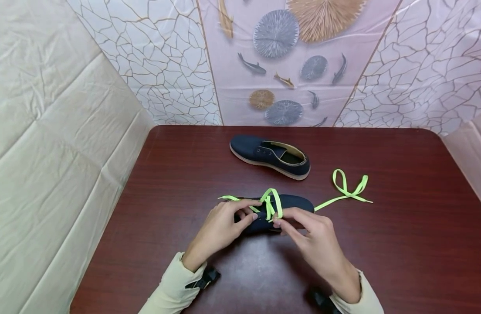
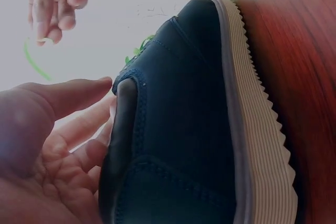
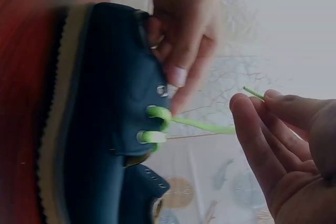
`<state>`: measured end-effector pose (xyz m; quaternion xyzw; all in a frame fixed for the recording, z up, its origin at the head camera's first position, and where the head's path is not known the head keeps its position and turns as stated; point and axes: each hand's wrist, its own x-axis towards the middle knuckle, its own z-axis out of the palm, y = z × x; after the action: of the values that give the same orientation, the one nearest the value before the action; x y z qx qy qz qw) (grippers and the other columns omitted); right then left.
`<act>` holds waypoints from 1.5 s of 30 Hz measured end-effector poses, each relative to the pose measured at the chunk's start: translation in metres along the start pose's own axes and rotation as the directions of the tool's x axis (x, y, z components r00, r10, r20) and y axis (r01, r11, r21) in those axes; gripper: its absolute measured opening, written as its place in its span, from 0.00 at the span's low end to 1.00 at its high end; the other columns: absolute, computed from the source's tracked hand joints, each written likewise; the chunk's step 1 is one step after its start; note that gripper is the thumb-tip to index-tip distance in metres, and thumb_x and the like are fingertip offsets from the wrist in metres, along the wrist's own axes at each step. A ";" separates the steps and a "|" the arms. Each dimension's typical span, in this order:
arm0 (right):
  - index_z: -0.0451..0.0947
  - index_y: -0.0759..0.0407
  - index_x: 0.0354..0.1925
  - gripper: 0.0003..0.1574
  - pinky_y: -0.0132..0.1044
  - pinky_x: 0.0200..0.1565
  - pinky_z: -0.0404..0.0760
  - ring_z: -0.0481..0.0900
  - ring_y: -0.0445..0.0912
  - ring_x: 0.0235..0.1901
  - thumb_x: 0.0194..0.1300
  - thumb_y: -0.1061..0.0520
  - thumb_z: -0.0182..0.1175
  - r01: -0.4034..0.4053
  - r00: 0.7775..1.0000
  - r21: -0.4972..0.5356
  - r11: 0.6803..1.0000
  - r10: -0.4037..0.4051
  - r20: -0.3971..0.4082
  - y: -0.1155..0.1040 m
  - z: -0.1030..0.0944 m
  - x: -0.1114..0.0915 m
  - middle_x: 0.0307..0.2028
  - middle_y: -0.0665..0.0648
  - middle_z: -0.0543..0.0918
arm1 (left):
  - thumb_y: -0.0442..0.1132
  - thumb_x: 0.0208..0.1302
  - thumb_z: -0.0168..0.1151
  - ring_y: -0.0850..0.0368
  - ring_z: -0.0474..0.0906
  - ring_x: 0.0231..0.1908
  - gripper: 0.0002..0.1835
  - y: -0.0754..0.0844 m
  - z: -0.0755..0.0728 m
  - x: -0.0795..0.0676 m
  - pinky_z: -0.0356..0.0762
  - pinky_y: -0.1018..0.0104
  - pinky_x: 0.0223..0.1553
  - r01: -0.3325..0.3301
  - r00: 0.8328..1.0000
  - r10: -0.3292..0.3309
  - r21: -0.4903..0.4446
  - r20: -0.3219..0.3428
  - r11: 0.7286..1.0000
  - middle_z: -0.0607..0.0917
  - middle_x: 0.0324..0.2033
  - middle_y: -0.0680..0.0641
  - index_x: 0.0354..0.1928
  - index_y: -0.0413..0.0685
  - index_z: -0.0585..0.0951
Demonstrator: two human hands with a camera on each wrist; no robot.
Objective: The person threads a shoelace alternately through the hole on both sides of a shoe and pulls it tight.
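Note:
A navy lace-up shoe (image 1: pixel 299 202) lies with its toe to the right, a neon-green shoelace (image 1: pixel 269 207) threaded through its front eyelets. My left hand (image 1: pixel 221 224) holds the shoe at its opening, thumb by the bare upper eyelet and fingers reaching inside the collar. Between thumb and forefinger, my right hand (image 1: pixel 316 235) pinches the lace's tip, seen in the right wrist view as a thin green end (image 3: pixel 253 93). A stretch of lace arches above the shoe. Another lace end (image 1: pixel 228 197) sticks out beyond my left fingers.
Behind stands a matching navy shoe (image 1: pixel 246 146), its eyelets unlaced. A looped green lace (image 1: pixel 344 192) trails over the reddish-brown table (image 1: pixel 401 244) to the right of the toe. Patterned cloth (image 1: pixel 177 65) hangs past the table's far edge.

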<state>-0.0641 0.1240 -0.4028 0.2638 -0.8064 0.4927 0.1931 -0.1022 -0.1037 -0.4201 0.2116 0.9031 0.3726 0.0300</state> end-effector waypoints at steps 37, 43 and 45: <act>0.88 0.57 0.41 0.14 0.31 0.37 0.83 0.87 0.45 0.39 0.59 0.70 0.75 0.003 0.997 -0.148 0.989 -0.014 -0.079 0.039 0.034 -0.019 0.38 0.51 0.90 | 0.44 0.71 0.71 0.73 0.82 0.34 0.07 -0.006 0.004 -0.001 0.79 0.67 0.39 -0.023 1.000 0.023 0.023 0.004 0.999 0.88 0.33 0.64 0.48 0.58 0.91; 0.86 0.55 0.42 0.11 0.26 0.29 0.80 0.81 0.38 0.31 0.65 0.67 0.72 -0.061 0.997 -0.137 0.989 0.054 -0.052 0.039 0.034 -0.014 0.38 0.49 0.87 | 0.45 0.70 0.72 0.69 0.85 0.41 0.07 -0.008 0.005 -0.003 0.81 0.63 0.43 -0.050 0.999 0.050 0.024 -0.009 0.998 0.91 0.41 0.62 0.47 0.60 0.91; 0.86 0.54 0.42 0.09 0.26 0.28 0.79 0.79 0.36 0.29 0.66 0.66 0.72 -0.095 0.995 -0.139 0.986 0.091 -0.033 0.039 0.034 -0.011 0.36 0.48 0.85 | 0.45 0.70 0.72 0.66 0.86 0.45 0.07 -0.010 0.005 -0.003 0.82 0.60 0.46 -0.066 0.997 0.067 0.034 -0.027 0.997 0.91 0.43 0.61 0.47 0.61 0.92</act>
<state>-0.0814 0.1106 -0.4509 0.2051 -0.8480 0.4465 0.1985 -0.1014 -0.1076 -0.4311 0.2370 0.9018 0.3614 0.0015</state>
